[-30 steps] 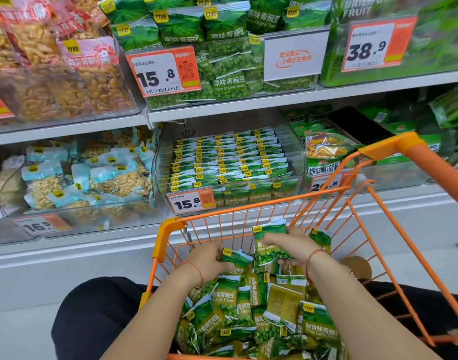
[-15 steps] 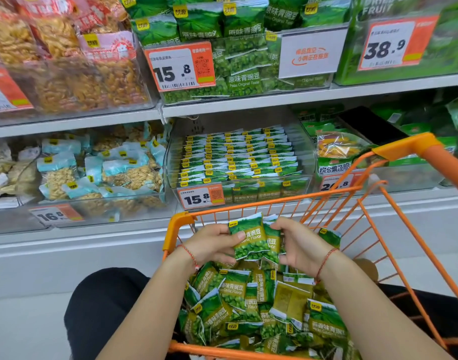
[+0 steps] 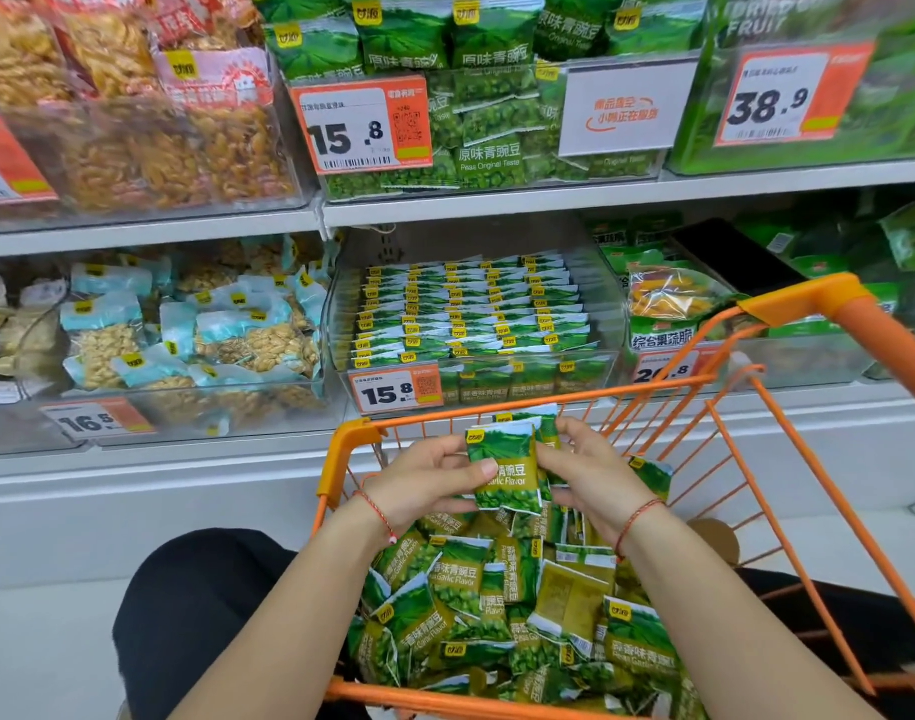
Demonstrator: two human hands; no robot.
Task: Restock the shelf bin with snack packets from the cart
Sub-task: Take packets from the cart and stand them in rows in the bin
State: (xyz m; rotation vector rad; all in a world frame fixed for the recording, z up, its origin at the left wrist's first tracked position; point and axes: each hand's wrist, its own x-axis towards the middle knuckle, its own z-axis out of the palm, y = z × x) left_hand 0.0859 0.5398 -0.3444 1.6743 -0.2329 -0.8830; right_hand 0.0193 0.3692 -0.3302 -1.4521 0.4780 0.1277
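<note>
A small stack of green garlic-flavour pea packets (image 3: 507, 467) is held upright above the orange wire cart (image 3: 349, 449). My left hand (image 3: 429, 478) grips the stack's left side with the thumb on its front. My right hand (image 3: 590, 472) grips its right side, fingers curled round the back packets. Beneath my hands, several loose packets (image 3: 518, 615) of the same kind fill the cart. Straight ahead on the lower shelf stands the clear shelf bin (image 3: 608, 324), with neat rows of the same green packets and a 15.8 price tag on its front.
A clear bin of pale-blue nut packets (image 3: 185, 335) stands left of the target bin, mixed fruit-crisp bags (image 3: 663, 304) to its right. The upper shelf (image 3: 497, 200) overhangs, carrying larger green pea bags and fried snacks. The cart's orange handle (image 3: 860, 324) rises at right.
Both hands rose out of the loose pile and came together. The left hand joined the right on the packets, which now stand as one upright stack near the cart's front rim.
</note>
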